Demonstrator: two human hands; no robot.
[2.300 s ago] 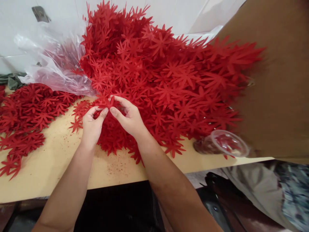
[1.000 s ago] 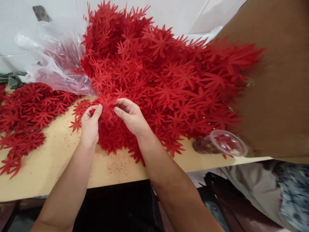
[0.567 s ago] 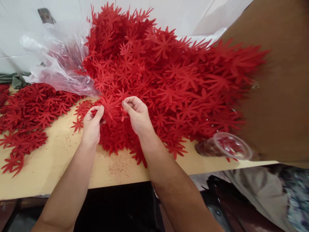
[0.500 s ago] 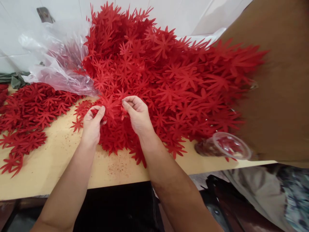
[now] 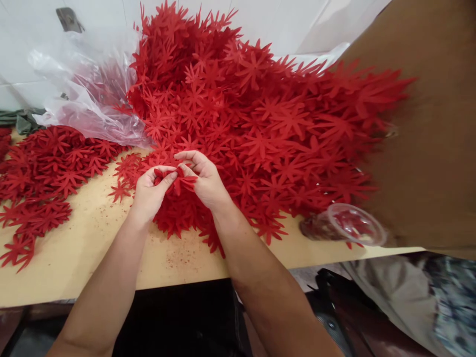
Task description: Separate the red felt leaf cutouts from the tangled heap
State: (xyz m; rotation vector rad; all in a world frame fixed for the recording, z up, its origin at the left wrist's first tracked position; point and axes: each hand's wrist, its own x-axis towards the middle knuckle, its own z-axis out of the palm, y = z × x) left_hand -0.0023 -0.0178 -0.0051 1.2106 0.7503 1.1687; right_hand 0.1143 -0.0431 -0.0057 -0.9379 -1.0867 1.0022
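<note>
Close together over the front of a big heap of red cut-out flowers point(image 5: 256, 114), both my hands are on a red flower piece point(image 5: 180, 183) with narrow petals. My left hand point(image 5: 153, 191) pinches it from the left between thumb and forefinger. From the right, my right hand point(image 5: 204, 179) has its thumb against the same piece, with the forefinger arched above it. Where the fingertips meet, the middle of the piece is partly hidden. Just left of my hands, a few loose red flowers point(image 5: 124, 171) lie on the table.
A second red flower pile point(image 5: 55, 173) lies at the left, beside a clear plastic bag point(image 5: 96, 104). At the right, a transparent plastic cup point(image 5: 357, 225) lies tipped on the yellowish table point(image 5: 100, 243), near a large brown cardboard panel point(image 5: 431, 139). Reddish crumbs dot the tabletop.
My hands have come together: the left moved slightly right, the right slightly left and down. The red pieces that were apart in the two hands now meet between the fingertips.
</note>
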